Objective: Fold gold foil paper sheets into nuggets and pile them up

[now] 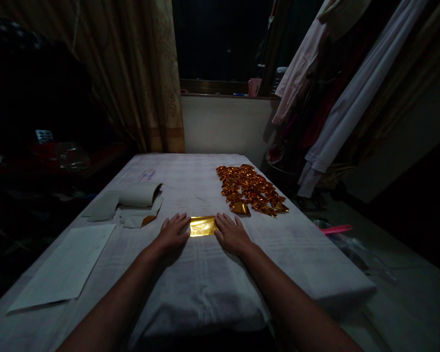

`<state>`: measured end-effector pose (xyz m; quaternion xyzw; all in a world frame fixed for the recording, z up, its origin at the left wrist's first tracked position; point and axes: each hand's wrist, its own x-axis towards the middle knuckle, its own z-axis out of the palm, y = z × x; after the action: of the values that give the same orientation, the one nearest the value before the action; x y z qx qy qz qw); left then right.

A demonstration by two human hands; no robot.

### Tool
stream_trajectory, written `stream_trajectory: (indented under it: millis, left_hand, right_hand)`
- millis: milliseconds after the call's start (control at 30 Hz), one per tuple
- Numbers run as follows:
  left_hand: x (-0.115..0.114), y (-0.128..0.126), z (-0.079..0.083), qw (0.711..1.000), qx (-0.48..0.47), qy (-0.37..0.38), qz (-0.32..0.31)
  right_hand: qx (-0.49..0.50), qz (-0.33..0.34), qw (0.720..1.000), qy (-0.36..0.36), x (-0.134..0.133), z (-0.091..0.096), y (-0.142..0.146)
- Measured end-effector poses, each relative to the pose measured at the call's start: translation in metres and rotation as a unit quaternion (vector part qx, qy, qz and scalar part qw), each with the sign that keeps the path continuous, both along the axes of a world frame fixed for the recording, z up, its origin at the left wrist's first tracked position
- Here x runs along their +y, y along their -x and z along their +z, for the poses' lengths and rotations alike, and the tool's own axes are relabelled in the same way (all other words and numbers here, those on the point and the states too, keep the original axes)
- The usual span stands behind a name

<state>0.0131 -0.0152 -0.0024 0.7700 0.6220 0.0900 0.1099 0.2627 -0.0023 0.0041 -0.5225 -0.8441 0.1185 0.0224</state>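
Note:
A shiny gold foil paper (202,226) lies as a small rectangle on the cloth-covered table, in the middle of the head view. At its left end rests my left hand (173,231), palm down with the fingers stretched forward. My right hand (231,232) lies over the right end in the same way, fingers slightly apart. Both hands touch the foil at its edges; the undersides of the fingers are hidden. Beyond my right hand is a pile of folded gold foil pieces (247,186), shaped like small ingots.
To the left, curled pale sheets with some gold backing (137,195) lie beyond a flat white sheet (64,266). The table (297,259) has a patterned cloth. Clothes (337,98) hang at the right, a curtain (143,73) at the left. A pink cup (254,87) stands on the windowsill.

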Motion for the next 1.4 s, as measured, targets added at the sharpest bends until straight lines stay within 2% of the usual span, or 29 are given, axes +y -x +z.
stream_trajectory:
  millis: [100, 167, 200, 300, 433, 633, 767, 900, 1033, 1100, 1400]
  left_hand:
    - [-0.014, -0.015, 0.003, 0.997, -0.016, -0.070, -0.009]
    - [-0.022, -0.028, 0.006, 0.985, -0.044, -0.139, -0.090]
    - [-0.025, -0.034, 0.008, 0.980, -0.047, -0.162, -0.108]
    - [-0.028, -0.046, 0.015, 0.974, -0.012, -0.203, -0.097]
    - [-0.021, -0.048, 0.020, 0.975, 0.042, -0.193, -0.106]
    - [-0.004, -0.033, 0.016, 0.983, 0.043, -0.130, -0.118]
    - [0.011, -0.023, 0.014, 0.985, 0.042, -0.126, -0.109]
    - [0.021, -0.017, 0.010, 0.980, 0.029, -0.151, -0.130]
    - [0.021, -0.014, 0.001, 0.967, 0.011, -0.215, -0.137]
    - [0.020, -0.013, -0.001, 0.963, 0.001, -0.231, -0.140]
    - [0.021, -0.009, 0.003, 0.962, -0.052, -0.235, -0.131]
  right_hand:
    - [0.010, -0.001, 1.000, -0.008, -0.001, -0.001, 0.000]
    - [0.013, -0.002, 1.000, -0.012, 0.000, -0.003, 0.000]
    - [0.014, -0.003, 1.000, -0.011, 0.000, -0.003, -0.001]
    - [0.013, -0.003, 1.000, -0.008, 0.001, -0.004, -0.001]
    - [0.010, 0.007, 1.000, -0.011, 0.005, -0.004, 0.004]
    - [0.010, 0.025, 1.000, -0.005, 0.026, -0.001, 0.022]
    - [0.013, 0.033, 0.999, -0.021, 0.041, 0.006, 0.033]
    - [0.048, 0.049, 0.996, -0.051, 0.048, 0.007, 0.031]
    - [0.124, 0.097, 0.985, -0.068, 0.049, -0.006, 0.020]
    - [0.153, 0.096, 0.981, -0.072, 0.050, -0.013, 0.017]
    - [0.190, 0.087, 0.976, -0.064, 0.058, -0.019, 0.018]
